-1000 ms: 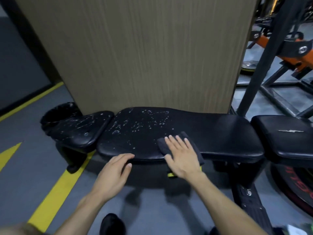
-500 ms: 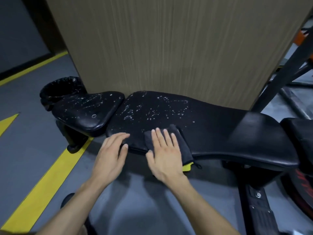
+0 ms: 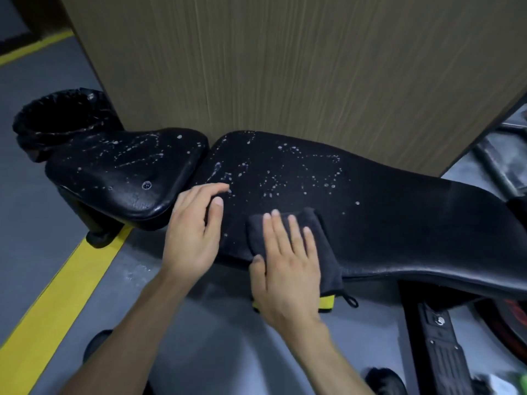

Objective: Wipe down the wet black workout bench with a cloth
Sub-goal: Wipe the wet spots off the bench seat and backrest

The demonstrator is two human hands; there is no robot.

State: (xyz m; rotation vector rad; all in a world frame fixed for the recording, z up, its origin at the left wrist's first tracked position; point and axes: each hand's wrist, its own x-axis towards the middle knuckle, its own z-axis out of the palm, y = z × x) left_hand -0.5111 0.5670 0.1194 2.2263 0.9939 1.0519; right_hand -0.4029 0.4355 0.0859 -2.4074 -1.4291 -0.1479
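The black workout bench (image 3: 399, 223) lies across the view, its long pad dotted with water drops on the left half and dry-looking on the right. A separate seat pad (image 3: 122, 172) at the left is also beaded with drops. My right hand (image 3: 288, 260) presses flat on a dark grey cloth (image 3: 328, 252) with a yellow underside, at the pad's near edge. My left hand (image 3: 194, 229) rests on the pad's near left corner, fingers loosely bent, holding nothing.
A tall wood-grain panel (image 3: 285, 67) stands right behind the bench. A black-lined bin (image 3: 60, 115) sits at the far left. A yellow floor stripe (image 3: 65, 286) runs under the seat pad. The bench's frame (image 3: 439, 337) and a weight plate (image 3: 507, 323) are at the lower right.
My right hand has slid the cloth leftward along the pad, into the wet patch. My left hand has stayed on the pad's left corner. The view has shifted left and closer.
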